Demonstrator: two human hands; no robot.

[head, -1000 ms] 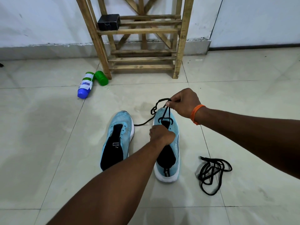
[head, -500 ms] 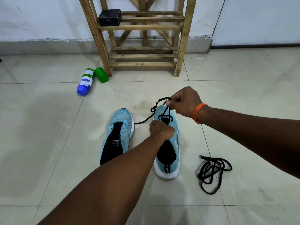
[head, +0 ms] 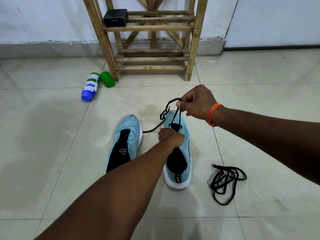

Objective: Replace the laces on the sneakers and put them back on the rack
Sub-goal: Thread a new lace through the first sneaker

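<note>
Light blue knit makes the upper of both sneakers, with a white sole and a black inside. They stand side by side on the pale tiled floor (head: pixel 52 153), in front of the wooden rack (head: pixel 152 58), with the toes towards it. The left-side sneaker (head: pixel 129 123) has no lace, and a small white logo shows on its black insole. The right-side sneaker (head: pixel 185 134) has a grey pull tab at the heel and thin dark lines along its outer side.

A black lace (head: pixel 171 101) passes through the front eyelets of the right-side sneaker. Two strands go up from the eyelets to the right hand (head: pixel 197 103), which pinches them between thumb and forefinger above the toe; the other fingers are curled in. From the pinch, the rest of the lace hangs in a loose loop with some twists and then trails on the floor between the two sneakers.

The left hand (head: pixel 170 137) lies on the throat of the same sneaker, with fingers bent down over the upper, gripping it. I cannot tell whether it also touches the lace. An orange wristband (head: pixel 213 113) is on the right wrist.

A second black lace (head: pixel 226 181) lies in a loose tangle on the floor, to the right of the sneakers and apart from them. A small black box (head: pixel 115 17) sits on the rack's upper shelf. Near the rack's left leg lie a white bottle with a blue cap (head: pixel 90 86) and a green container (head: pixel 107 81), just beside each other.
</note>
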